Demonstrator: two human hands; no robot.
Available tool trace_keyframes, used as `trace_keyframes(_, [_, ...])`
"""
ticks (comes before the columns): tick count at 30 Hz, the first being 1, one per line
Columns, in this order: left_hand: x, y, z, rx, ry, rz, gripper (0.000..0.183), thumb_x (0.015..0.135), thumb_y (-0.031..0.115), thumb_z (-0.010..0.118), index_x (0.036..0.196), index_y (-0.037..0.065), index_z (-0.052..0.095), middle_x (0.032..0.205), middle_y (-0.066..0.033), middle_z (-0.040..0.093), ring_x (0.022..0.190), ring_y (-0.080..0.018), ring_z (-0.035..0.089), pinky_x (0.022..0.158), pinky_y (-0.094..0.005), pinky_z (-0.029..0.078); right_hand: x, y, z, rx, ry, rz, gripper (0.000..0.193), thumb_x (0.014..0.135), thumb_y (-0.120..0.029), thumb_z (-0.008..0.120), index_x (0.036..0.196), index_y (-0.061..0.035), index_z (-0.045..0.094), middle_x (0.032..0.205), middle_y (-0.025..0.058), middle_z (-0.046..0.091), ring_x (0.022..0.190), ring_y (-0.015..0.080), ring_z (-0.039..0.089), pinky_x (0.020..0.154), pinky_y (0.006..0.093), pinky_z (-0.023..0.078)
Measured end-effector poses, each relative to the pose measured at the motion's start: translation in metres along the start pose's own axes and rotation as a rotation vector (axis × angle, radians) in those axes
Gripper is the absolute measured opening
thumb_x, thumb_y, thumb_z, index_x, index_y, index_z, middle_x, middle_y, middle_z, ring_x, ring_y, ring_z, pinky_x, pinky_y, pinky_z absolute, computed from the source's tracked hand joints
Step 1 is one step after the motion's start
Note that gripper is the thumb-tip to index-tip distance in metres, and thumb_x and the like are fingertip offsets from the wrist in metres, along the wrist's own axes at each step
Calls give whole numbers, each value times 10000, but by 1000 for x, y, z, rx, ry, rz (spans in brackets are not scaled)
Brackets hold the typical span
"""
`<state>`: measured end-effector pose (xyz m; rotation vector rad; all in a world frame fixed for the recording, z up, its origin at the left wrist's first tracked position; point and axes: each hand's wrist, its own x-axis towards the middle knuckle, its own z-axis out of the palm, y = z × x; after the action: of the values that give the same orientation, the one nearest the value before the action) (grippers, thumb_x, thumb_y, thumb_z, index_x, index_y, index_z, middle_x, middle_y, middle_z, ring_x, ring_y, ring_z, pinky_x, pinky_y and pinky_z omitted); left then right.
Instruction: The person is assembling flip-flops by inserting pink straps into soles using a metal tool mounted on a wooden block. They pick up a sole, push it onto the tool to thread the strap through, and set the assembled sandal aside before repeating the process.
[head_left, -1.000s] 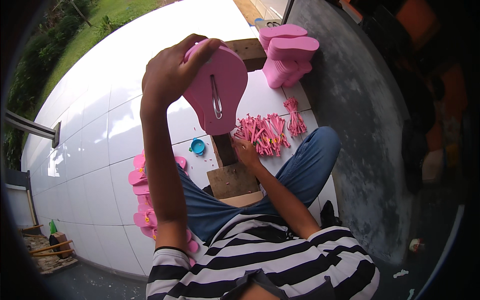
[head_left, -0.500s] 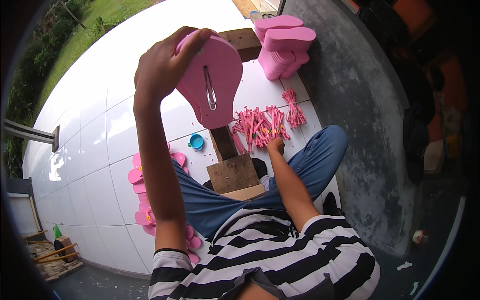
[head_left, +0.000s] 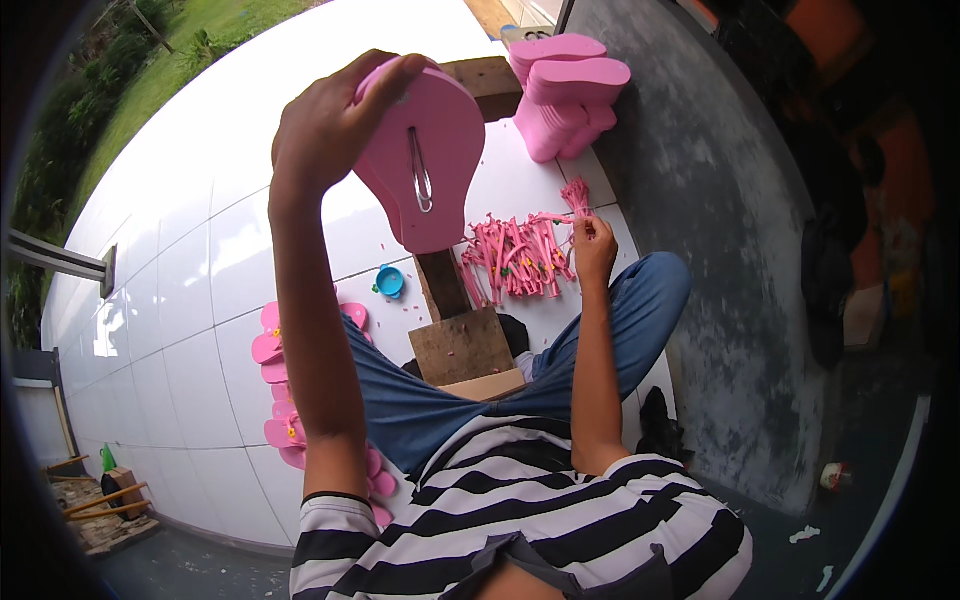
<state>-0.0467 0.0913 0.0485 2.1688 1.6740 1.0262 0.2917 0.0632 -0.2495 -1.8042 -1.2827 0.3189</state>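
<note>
Raised at the upper middle, my left hand (head_left: pixel 335 120) grips the top of pink flip-flop soles (head_left: pixel 435 175), which look stacked at least two thick. A bent metal wire tool (head_left: pixel 419 170) sticks out of the front sole's face. My right hand (head_left: pixel 595 245) is closed, with its fingertips pinching a pink flip-flop strap (head_left: pixel 558 217) at the right end of a strap pile (head_left: pixel 515 258). Just beyond those fingers lies a bundle of pink straps (head_left: pixel 575 195), partly hidden by the hand.
A wooden stand (head_left: pixel 462 348) rises between my legs, its beam running behind the soles. Pink soles are stacked (head_left: pixel 570 95) at the far right by a grey wall (head_left: pixel 720 250). A small blue cup (head_left: pixel 389 282) sits on white tiles. Finished-looking flip-flops (head_left: pixel 283 430) line my left side.
My right hand has moved up and right from the front of the strap pile to its right end, beside the bundle. The left hand and soles stay nearly still.
</note>
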Motion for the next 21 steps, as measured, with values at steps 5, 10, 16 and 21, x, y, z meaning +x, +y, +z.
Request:
trace_keyframes(5, [1,-1,-1,-32,163,159,520,933,564,556,1174,119,673,1013,-95,728,902,-239,717,793,-372,548,17,-20,-38,934,-94,270,324,1011,-324,562,840,-56,624,672,7,578,612,101,557,584,256,446])
trace_keyframes(10, [-74,26,23,-563,674,529,280,1015,276,533,1002,10,620,833,-152,666,758,-238,615,699,-345,512,-5,-77,-97,1245,-360,288,411,1015,-470,506,932,-70,546,640,12,513,588,124,535,621,269,501])
trace_keyframes(16, [-198,70,96,-483,145,186,425,860,180,694,1218,15,535,1237,-245,569,1086,-368,562,924,-446,457,-56,-151,-112,1139,-1084,293,509,1051,-441,412,1353,-33,440,675,-27,356,583,77,397,632,305,448])
trace_keyframes(21, [-247,45,126,-926,48,-201,688,855,108,735,1421,49,348,1398,-221,404,1261,-358,489,1052,-441,417,-92,-179,-104,1044,-1443,149,615,1054,-333,457,1537,-58,194,775,19,510,680,82,507,628,232,447])
